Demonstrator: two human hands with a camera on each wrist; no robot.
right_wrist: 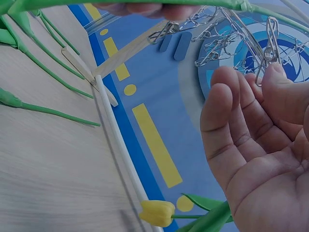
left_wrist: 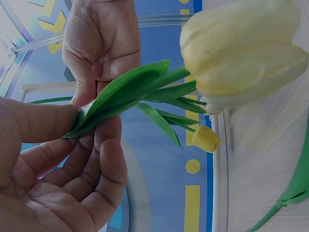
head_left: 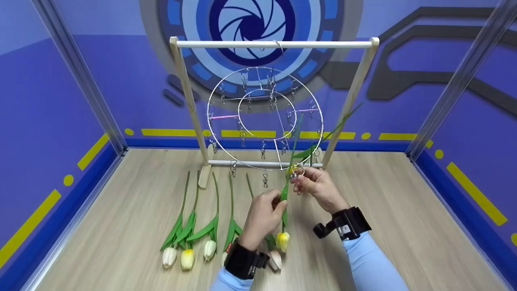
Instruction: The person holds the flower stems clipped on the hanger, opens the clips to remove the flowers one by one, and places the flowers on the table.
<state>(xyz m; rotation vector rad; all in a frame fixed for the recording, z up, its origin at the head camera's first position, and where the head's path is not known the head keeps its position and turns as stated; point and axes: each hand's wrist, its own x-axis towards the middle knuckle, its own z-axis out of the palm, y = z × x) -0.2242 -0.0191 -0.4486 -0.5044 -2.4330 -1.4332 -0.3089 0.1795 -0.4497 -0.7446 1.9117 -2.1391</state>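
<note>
My left hand [head_left: 264,216] pinches an artificial tulip [head_left: 283,241], yellowish white, by its green leaves and stem between thumb and fingers. The bloom points down and the stem rises toward the wire rings. In the left wrist view, the tulip head [left_wrist: 241,53] is large at upper right. My right hand [head_left: 321,189] pinches a small wire clip [right_wrist: 269,48] between thumb and index finger, at the front right of the round wire hanger [head_left: 209,103]. Behind the hands, a yellow tulip [right_wrist: 157,212] is at the hanger, beside the right hand.
The hanger hangs from a wooden stand's white top bar [head_left: 242,44], with several clips dangling from both rings. On the wood-grain table [head_left: 109,210] lie several tulips, among them a white one [head_left: 169,257] and a yellow one [head_left: 188,259], stems pointing away. Blue printed walls enclose the table.
</note>
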